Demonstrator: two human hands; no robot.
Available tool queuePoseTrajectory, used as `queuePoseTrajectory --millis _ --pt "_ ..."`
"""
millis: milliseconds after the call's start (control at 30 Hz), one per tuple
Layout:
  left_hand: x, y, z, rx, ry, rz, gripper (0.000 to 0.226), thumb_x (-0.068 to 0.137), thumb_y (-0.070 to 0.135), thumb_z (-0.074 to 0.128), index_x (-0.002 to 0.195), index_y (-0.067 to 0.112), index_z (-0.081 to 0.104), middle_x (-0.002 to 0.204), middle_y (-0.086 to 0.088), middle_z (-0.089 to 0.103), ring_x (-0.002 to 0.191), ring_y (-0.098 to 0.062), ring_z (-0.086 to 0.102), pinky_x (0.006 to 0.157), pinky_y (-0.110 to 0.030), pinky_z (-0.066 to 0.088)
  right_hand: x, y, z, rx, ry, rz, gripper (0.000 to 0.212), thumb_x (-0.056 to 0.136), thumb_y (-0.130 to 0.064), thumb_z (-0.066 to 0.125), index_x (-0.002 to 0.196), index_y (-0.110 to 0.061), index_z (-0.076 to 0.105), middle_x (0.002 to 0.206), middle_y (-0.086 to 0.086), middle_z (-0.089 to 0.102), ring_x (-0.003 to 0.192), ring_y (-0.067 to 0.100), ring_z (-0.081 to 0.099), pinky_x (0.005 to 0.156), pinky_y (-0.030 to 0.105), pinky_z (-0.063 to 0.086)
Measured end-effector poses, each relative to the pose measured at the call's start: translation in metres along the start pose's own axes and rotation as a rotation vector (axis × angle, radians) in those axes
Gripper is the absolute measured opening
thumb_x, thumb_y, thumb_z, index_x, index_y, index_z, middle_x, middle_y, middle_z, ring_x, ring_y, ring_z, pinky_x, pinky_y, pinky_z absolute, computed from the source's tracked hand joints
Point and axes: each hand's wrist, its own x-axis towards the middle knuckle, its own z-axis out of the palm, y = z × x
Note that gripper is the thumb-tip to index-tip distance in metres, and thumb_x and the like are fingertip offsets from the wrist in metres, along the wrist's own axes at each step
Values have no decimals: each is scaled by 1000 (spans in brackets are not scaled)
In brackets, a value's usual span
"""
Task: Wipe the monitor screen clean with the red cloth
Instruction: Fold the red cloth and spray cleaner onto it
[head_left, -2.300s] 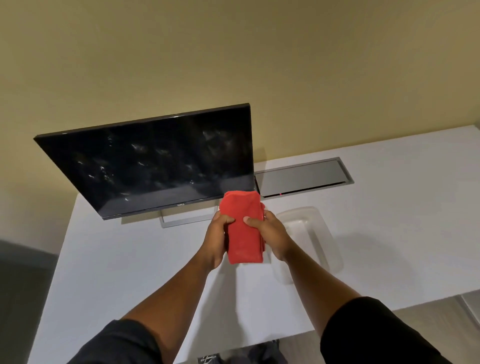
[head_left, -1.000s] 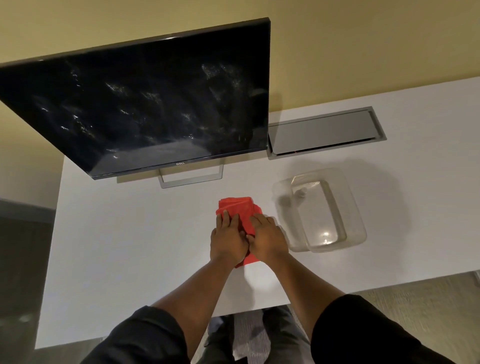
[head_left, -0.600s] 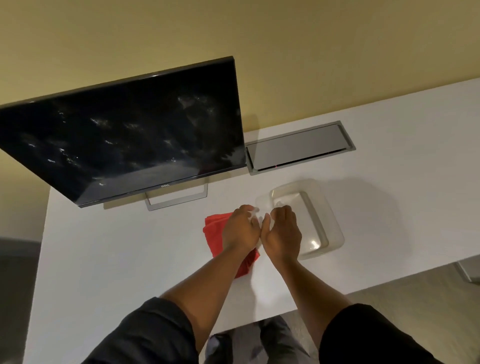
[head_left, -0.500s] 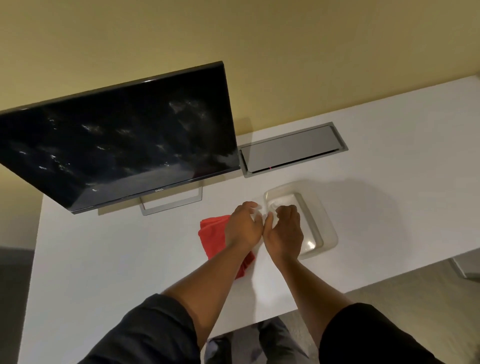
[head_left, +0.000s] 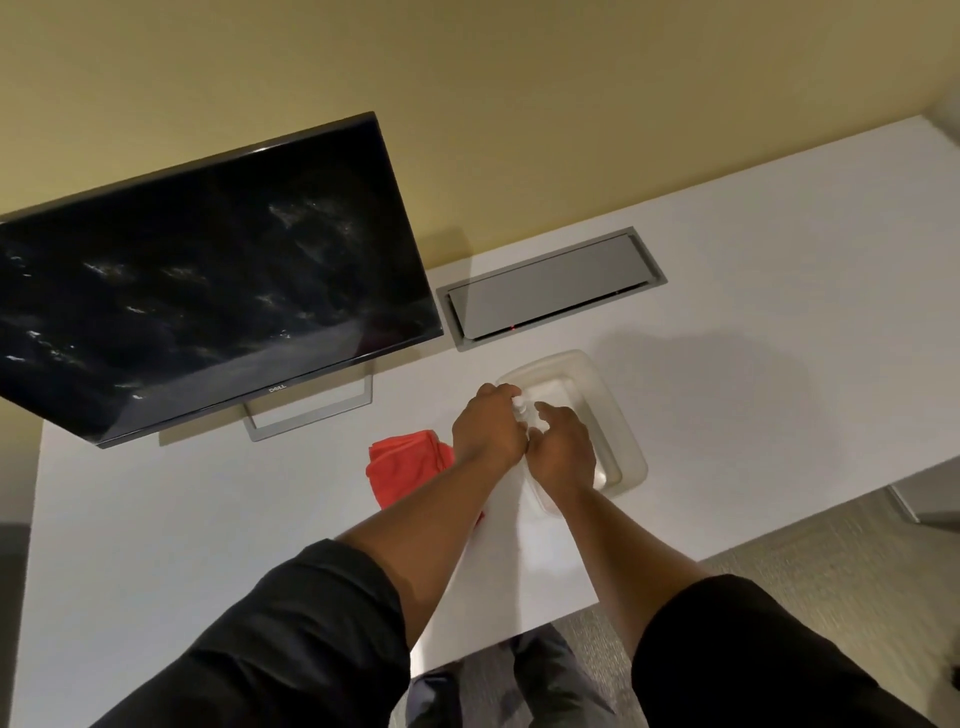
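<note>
Wall: yellow-beige, behind a white desk (head_left: 156, 519).
Monitor: black Dell monitor (head_left: 208, 291) standing at the back left of the desk on a grey frame stand (head_left: 311, 415); its dark screen is mottled with pale smears and specks.
Red cloth: folded red cloth (head_left: 405, 465) lying flat on the desk in front of the stand, just left of the left forearm, which covers its right edge; neither hand holds it.
Left hand: left hand (head_left: 488, 426) with fingers curled around a small whitish object (head_left: 519, 408) at the tray's near-left corner; what the object is cannot be told.
Right hand: right hand (head_left: 563, 449) close against the left, fingers bent over the same spot; whether they grip the object cannot be told.
Tray: clear plastic tray (head_left: 618, 410) on the desk, partly under the right hand.
Desk hatch: grey cable flap (head_left: 550, 288) set into the desk behind the tray.
</note>
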Motion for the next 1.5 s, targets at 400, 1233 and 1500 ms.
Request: queuePoseTrajectory --millis 400,1233,1500 --pt "18 7 8 178 56 25 19 94 25 56 109 21 67 106 -2 70 94 -23 66 78 -28 48 22 9 0 181 -25 -51 30 94 -23 61 122 -15 66 121 4 68 106 25 65 92 35 52" --pt "11 -13 -77 -629 80 34 12 87 30 74 78 23 72 76 2 70 64 -5 58 66 -26 48 10 -57 -35 261 3 -376 36 91 -43 55 121 -23 59 112 -4 65 99 12 61 83 34 54" --pt "-33 -49 -88 -855 74 -90 11 94 23 64 99 25 74 102 2 75 97 -20 70 85 -34 56 -22 -89 -22 407 -186 -275 36 99 -21 51 135 -17 47 120 -1 60 102 15 60 84 24 46"
